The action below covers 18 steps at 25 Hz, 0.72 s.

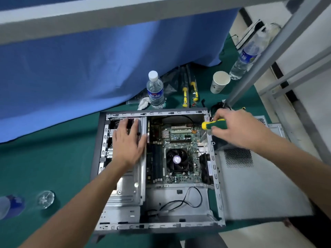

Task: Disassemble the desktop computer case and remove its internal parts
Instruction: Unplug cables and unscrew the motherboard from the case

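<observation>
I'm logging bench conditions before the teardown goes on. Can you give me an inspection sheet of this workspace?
Surface: green mat, partly under a blue cloth.
Job's things: open case lying flat; motherboard and CPU fan still inside; side panel beside it.
Clutter: two bottles, paper cup, spare screwdrivers, tissue.
Hands: left hand flat on the drive cage; right hand grips a screwdriver.
Cables: loose black cable in the case.
Surroundings: grey metal frame.
</observation>
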Tool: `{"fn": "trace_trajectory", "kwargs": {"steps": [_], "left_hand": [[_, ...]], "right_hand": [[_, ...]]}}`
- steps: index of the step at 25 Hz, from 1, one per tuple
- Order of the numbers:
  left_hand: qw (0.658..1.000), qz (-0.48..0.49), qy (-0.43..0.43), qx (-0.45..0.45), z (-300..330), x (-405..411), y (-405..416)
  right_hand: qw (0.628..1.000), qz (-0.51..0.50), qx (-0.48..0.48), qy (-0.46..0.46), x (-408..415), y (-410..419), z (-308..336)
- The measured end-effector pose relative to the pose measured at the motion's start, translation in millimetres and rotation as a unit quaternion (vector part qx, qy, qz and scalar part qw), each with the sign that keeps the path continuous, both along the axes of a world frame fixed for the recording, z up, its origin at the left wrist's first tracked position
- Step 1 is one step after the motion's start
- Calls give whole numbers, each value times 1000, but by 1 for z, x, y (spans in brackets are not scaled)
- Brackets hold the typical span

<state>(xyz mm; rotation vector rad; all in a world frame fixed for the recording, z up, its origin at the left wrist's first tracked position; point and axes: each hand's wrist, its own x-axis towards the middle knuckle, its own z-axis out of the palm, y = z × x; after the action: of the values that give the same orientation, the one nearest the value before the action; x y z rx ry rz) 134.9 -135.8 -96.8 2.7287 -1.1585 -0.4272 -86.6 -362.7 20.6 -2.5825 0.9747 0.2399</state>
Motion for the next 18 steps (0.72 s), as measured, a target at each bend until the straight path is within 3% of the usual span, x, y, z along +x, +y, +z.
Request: {"fn": "trace_trajectory", "kwargs": {"steps": [3, 11, 18], "left_hand": [[1000, -18, -20, -6, -17, -1, 11], [999, -8, -43, -22, -27, 2, 12], [999, -14, -36, -14, -23, -1, 14]], "right_hand": [[993, 25, -75, 82, 25, 15, -10], [975, -16, -127, 180, 48, 40, -36], [995, -27, 17, 94, 30, 25, -36]]}}
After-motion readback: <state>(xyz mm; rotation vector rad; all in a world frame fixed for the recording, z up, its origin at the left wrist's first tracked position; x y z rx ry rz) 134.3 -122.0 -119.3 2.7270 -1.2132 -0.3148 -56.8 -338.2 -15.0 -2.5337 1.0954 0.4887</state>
